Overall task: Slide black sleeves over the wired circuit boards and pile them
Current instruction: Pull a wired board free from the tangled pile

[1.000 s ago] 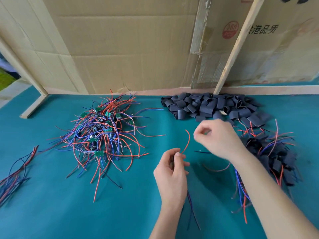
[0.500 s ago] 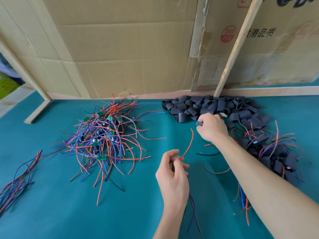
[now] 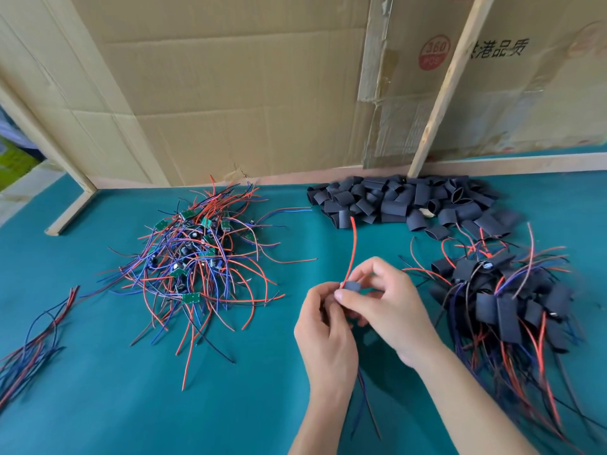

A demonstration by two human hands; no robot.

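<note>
My left hand (image 3: 323, 326) grips a wired circuit board that my fingers hide; its red wire (image 3: 352, 251) curves up from my fingers and dark wires hang below my wrist. My right hand (image 3: 384, 305) pinches a black sleeve (image 3: 352, 286) right against the left hand's fingertips, at the base of the red wire. A heap of loose black sleeves (image 3: 404, 201) lies at the back. Bare boards with red and blue wires form a tangle (image 3: 193, 257) on the left. Sleeved boards are piled (image 3: 502, 300) on the right.
The work lies on a teal mat (image 3: 131, 405). A small bundle of loose wires (image 3: 33, 343) sits at the left edge. Cardboard walls (image 3: 230, 93) and a slanted wooden slat (image 3: 443, 87) close off the back. A wooden strip (image 3: 70, 208) lies at the far left.
My right hand went back to the sleeve heap, took one sleeve, and came forward with it to meet my left hand. The left hand stayed in place with the board.
</note>
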